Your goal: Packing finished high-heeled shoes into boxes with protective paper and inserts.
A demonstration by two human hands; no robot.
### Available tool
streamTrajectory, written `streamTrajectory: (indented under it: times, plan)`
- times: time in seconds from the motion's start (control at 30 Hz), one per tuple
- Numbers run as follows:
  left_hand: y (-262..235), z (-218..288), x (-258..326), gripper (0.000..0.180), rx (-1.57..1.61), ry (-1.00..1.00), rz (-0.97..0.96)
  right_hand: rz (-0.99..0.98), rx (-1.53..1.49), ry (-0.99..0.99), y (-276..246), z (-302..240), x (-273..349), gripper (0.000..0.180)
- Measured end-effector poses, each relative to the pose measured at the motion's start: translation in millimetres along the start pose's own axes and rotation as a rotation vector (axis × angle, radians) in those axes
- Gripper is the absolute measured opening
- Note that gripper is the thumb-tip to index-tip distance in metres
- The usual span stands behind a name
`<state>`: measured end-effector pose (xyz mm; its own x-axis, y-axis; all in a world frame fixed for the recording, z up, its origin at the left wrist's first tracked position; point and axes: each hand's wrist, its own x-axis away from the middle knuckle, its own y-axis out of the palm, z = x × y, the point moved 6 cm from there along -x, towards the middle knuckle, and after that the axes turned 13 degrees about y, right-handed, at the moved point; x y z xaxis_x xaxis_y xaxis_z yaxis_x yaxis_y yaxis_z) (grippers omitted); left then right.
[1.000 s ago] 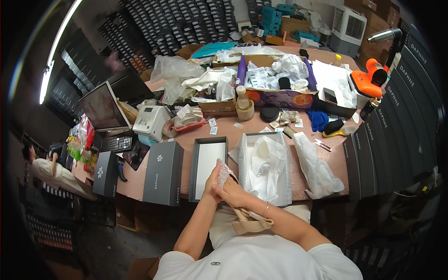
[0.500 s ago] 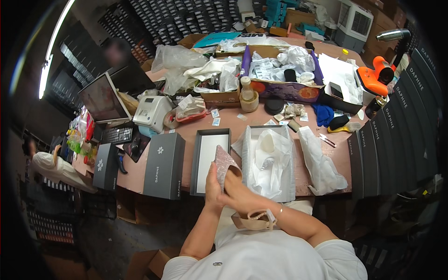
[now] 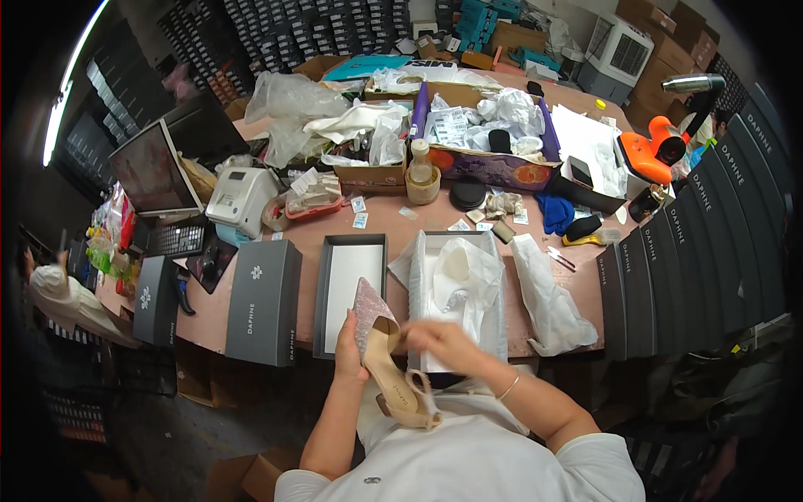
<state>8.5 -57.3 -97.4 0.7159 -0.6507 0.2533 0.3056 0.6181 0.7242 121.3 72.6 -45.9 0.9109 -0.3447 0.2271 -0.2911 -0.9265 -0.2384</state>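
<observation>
Handling a pointed beige shoe (image 3: 386, 356) over the table edge, just in front of the open shoebox (image 3: 456, 297) lined with white tissue paper (image 3: 468, 272). Left hand (image 3: 350, 351) clamped round the glittery toe; right hand (image 3: 439, 341) at the shoe's opening, fingers seemingly tucked inside. Next, probably: steady grip, toe kept level before boxing

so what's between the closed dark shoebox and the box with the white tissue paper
In the head view, an open dark box lid with a white inside lies between the closed shoebox and the tissue-lined box.
</observation>
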Motion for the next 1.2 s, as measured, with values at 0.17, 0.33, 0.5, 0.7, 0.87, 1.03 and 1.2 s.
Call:
streamTrajectory:
  times: [0.17,0.33,0.5,0.7,0.87,1.03,1.2]
  plan:
    - [-7,-27,30,0.054,0.140,-0.108,-0.007,0.683,0.553,0.048,-121,37,-55,0.040]
    - [12,-24,75,0.067,-0.075,-0.117,-0.023,0.630,0.339,-0.120,-94,-9,-25,0.026]
    - [22,-17,59,0.068,0.137,-0.153,-0.083,0.145,0.599,-0.562,9,-50,57,0.014]
    - [22,-44,59,0.049,0.012,-0.126,-0.028,0.134,0.466,-0.302,12,-23,-5,0.022]
    - [25,-36,49,0.043,-0.057,-0.195,0.026,0.426,1.253,-0.347,-54,39,-45,0.046]
    - [20,-40,37,0.043,0.114,-0.213,0.043,0.283,0.635,-0.088,-64,37,-43,0.056]
    - [44,-41,32,0.052,0.218,-0.200,-0.060,0.223,0.734,-0.370,-12,-38,8,0.052]
